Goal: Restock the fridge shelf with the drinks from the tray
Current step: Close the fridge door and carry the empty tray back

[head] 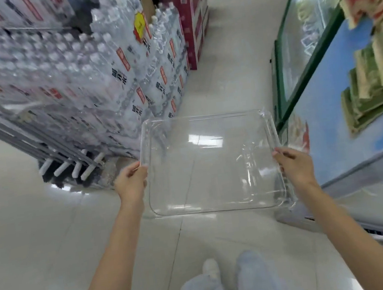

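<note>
Hands grip a clear plastic tray (212, 161) at the centre of the frame: the left hand (130, 180) is clamped on its left rim, the right hand (294, 164) on its right rim. The tray is held level above the pale tiled floor (230, 61) and has no drinks on it. Shrink-wrapped packs of water bottles (94, 79) are stacked at the upper left. A glass-topped chest freezer (313, 38) runs along the right edge. Red cartons (190, 23) stand at top centre.
</note>
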